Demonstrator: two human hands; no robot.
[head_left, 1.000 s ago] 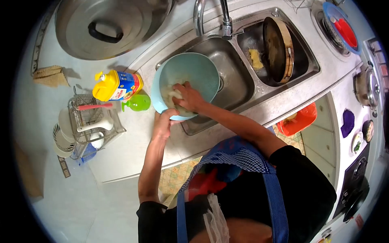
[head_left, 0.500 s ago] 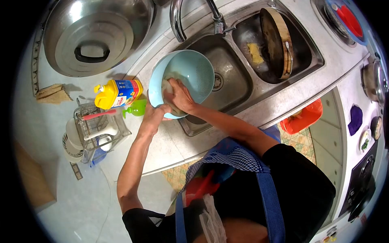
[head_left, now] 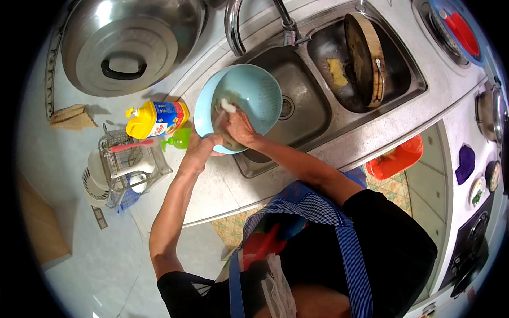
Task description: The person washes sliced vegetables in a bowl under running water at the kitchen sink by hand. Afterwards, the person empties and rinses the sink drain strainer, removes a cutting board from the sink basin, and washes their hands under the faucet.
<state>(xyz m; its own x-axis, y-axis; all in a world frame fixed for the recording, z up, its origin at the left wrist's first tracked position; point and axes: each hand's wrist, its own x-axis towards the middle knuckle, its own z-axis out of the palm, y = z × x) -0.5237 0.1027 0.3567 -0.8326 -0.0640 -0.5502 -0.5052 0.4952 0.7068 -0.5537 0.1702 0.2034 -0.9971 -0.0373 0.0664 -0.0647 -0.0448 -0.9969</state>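
A light blue drain basin (head_left: 260, 90) with a perforated side is tilted over the counter and the left sink's edge. My left hand (head_left: 202, 150) is closed on its near-left rim. Inside the basin my right hand (head_left: 237, 129) has its fingers curled round pale, wet-looking food, whose kind I cannot make out. A white piece of food (head_left: 228, 105) sticks out past the fingers. More pale food lies under the hand, partly hidden by it.
Left of the basin stand a yellow detergent bottle (head_left: 151, 119), a green pump bottle (head_left: 180, 139) and a wire utensil rack (head_left: 132, 167). The faucet (head_left: 290, 34) rises behind the sinks. A round cutting board (head_left: 365, 61) and a yellow sponge (head_left: 336, 72) occupy the right sink.
My right hand has shifted slightly within the basin, and a white piece now shows past its fingers. The left hand keeps its grip on the rim. The view has moved slightly.
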